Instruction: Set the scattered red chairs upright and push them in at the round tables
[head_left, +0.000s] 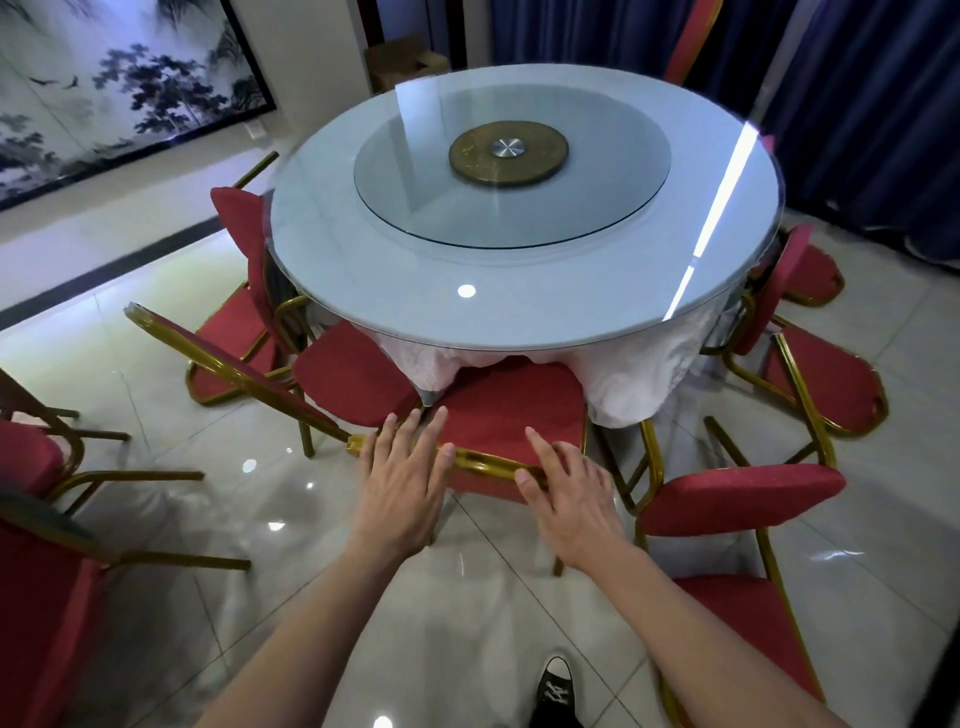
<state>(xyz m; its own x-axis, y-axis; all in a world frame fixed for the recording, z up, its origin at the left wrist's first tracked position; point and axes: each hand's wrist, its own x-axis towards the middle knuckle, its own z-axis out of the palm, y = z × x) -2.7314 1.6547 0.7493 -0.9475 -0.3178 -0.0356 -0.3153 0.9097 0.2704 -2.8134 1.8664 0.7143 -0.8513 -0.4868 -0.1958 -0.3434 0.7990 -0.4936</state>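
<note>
Fingers (410, 431) flat on chair back (488, 460)

no legible text, labels (or numbers)

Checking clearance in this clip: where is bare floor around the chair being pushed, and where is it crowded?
Bare tiled floor lies left of the left hand, and behind the pushed chair toward the shoe. Right of the right hand, another chair stands close. The table's left side is crowded with tipped chairs.
</note>
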